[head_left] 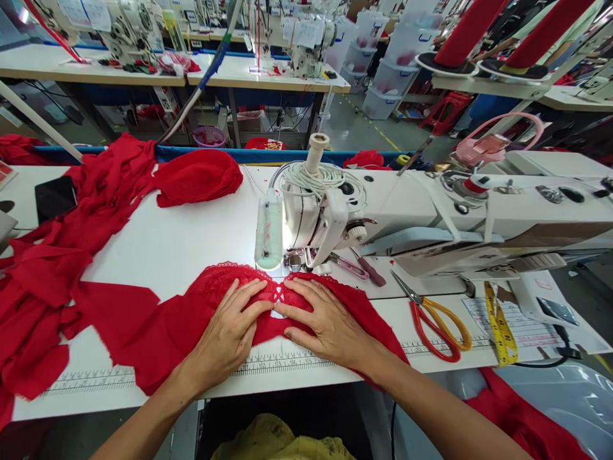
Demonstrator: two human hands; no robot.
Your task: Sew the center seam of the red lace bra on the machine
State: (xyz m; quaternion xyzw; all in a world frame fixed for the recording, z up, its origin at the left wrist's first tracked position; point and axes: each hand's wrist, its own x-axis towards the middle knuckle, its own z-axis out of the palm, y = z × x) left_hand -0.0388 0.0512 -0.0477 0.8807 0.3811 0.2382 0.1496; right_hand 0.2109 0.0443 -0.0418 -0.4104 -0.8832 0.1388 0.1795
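Observation:
A red lace garment piece [211, 300] lies on the white table just in front of the sewing machine's presser foot [293, 260]. My left hand [228, 332] rests flat on the lace with fingers stretched toward the centre. My right hand [325, 322] lies flat on the lace too, fingers pointing left, its fingertips nearly meeting the left hand's at a small crossed strap detail [278, 295]. Both hands press the fabric down and hold nothing.
A white sewing machine [431, 217] spans the right side. Orange-handled scissors [438, 319], a yellow tape measure [500, 329] and small snips [352, 265] lie to the right. Piles of red fabric [57, 255] cover the left; a black phone [55, 197] sits far left.

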